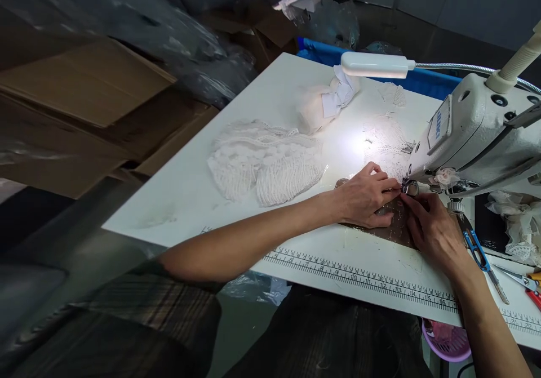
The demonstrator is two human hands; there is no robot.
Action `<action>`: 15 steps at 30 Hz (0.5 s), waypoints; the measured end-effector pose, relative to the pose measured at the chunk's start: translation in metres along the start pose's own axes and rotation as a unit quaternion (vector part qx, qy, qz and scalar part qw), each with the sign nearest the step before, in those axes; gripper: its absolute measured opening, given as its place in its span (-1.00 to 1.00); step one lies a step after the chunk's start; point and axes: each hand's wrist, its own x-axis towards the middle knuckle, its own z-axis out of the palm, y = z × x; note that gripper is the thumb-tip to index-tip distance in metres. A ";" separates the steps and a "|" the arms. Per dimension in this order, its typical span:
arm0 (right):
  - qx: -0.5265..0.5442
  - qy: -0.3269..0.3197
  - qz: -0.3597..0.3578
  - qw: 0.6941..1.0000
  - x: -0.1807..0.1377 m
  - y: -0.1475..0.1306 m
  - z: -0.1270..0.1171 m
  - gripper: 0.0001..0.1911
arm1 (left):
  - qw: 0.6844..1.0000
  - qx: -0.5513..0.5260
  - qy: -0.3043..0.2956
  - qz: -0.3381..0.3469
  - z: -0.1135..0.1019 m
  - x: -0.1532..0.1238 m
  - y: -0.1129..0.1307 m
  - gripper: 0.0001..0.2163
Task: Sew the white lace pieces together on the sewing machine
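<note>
Under the head of a white sewing machine (477,124), my two hands meet close to the needle and presser foot (409,187). My left hand (367,196) is bent over the brown machine bed plate (395,232), its fingertips closed at the foot. Coming from the other side, my right hand (435,228) pinches with thumb and index finger right by the foot. Whatever lies between the fingertips is too small and covered to make out. White lace (386,141) spreads on the table just behind the foot.
Bundles of white lace trim (266,161) and a pale roll (316,107) lie on the white table (190,198). A lamp (376,64) hangs above. Blue thread snips (477,251) and scissors (518,276) lie at right. Cardboard boxes (84,85) stand left.
</note>
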 end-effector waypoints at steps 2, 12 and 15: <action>0.034 0.004 0.000 0.999 -0.001 0.001 -0.002 -0.57 | 1.000 -0.009 -0.004 -0.010 0.000 0.000 -0.001 -0.66; 0.208 -0.010 0.103 0.973 0.002 0.024 -0.021 -0.61 | 0.998 -0.062 0.001 -0.032 0.002 0.002 -0.008 -0.58; 0.218 -0.003 0.180 0.959 0.010 0.027 -0.017 -0.46 | 0.997 -0.075 -0.002 -0.035 0.002 0.003 -0.009 -0.60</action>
